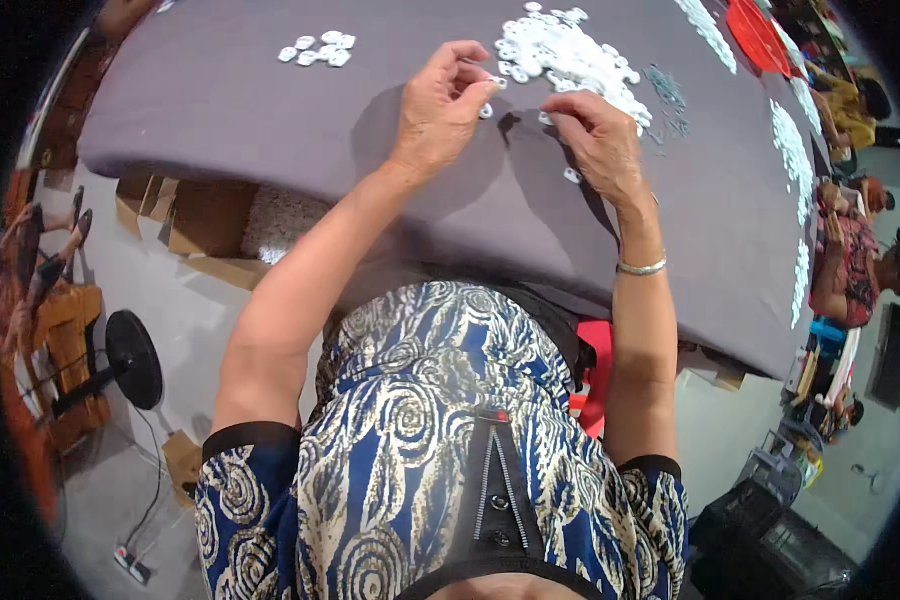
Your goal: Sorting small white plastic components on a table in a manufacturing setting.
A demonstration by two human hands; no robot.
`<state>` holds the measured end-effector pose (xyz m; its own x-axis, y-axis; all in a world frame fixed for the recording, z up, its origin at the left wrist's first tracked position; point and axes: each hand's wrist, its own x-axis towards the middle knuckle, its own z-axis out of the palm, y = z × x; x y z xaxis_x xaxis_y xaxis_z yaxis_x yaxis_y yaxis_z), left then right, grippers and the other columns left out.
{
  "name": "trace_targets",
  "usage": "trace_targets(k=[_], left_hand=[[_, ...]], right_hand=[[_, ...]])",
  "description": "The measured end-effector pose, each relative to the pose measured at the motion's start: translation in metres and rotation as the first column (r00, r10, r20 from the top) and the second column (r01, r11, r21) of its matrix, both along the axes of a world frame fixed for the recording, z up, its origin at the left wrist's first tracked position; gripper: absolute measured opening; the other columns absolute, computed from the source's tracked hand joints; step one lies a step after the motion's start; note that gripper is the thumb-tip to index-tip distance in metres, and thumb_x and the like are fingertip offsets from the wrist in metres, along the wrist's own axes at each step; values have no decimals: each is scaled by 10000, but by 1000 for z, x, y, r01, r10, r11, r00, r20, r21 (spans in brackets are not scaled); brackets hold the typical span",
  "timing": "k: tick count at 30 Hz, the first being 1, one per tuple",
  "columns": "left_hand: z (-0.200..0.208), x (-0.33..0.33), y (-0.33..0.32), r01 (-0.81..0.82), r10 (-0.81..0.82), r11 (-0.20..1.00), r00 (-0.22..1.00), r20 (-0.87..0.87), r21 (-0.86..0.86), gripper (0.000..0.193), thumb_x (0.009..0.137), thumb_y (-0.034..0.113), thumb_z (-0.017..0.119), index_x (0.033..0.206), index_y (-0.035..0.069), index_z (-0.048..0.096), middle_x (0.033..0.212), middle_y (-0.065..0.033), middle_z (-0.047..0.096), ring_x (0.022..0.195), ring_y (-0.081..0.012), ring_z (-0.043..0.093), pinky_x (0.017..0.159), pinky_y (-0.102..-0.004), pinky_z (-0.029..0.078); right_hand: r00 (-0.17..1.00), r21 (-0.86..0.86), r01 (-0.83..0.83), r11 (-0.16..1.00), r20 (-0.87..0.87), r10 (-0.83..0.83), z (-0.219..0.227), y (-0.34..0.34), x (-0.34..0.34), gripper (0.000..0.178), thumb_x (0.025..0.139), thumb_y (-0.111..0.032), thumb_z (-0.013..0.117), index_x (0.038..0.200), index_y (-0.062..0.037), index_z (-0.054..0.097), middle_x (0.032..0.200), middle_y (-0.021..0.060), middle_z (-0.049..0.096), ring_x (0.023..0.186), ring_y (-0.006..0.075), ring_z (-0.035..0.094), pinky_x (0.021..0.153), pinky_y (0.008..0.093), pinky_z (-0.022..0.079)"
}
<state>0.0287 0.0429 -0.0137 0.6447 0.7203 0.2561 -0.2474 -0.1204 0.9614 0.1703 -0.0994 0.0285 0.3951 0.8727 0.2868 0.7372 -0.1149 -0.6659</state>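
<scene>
My left hand [438, 112] is over the grey-covered table, its thumb and forefinger pinching a small white plastic piece [499, 83]. To its right my right hand [602, 145] is closed, with thumb and fingertips together. A white piece [545, 118] shows right at those fingertips; I cannot tell whether it is gripped or lies beneath them. Between the hands lies one loose white piece [486, 112], and another loose piece [571, 175] sits below my right palm. Just beyond both hands spreads a heap of similar white pieces [580, 58]. Small thin grey parts [670, 100] are scattered right of the heap.
A small group of white pieces [322, 47] lies at the far left of the table [210, 90]. More white pieces [790, 150] and a red tray [755, 35] line the right side. Cardboard boxes [205, 220] stand under the table, a black fan [133, 360] to the left. Other people sit at right.
</scene>
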Motion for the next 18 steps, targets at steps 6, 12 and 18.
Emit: trace_targets(k=[6,12,18], left_hand=[[7,-4,-2,22,-21,1000,999,-47,10,306,857,14,640,1144,27,534,874,14,584,781,-41,531,674,-180,443],[21,-6,-22,16,1,995,988,-157,103,299,857,12,637,1141,32,545,870,14,570,799,-45,526,712,-181,446],[20,-8,-42,128,-127,992,987,-103,4,281,854,2,637,1121,23,554,896,6,568,830,-47,526,738,-190,450]], right_hand=[[972,201,206,958,-153,-177,11,-21,45,101,839,-64,626,922,-24,665,771,36,665,680,102,584,642,251,480],[976,-72,152,986,-147,-161,12,-51,40,87,833,-82,641,889,-18,659,731,27,647,672,85,576,620,245,466],[989,-111,85,990,127,-71,8,-43,28,103,818,-119,649,873,-32,643,797,92,623,731,259,621,665,347,485]])
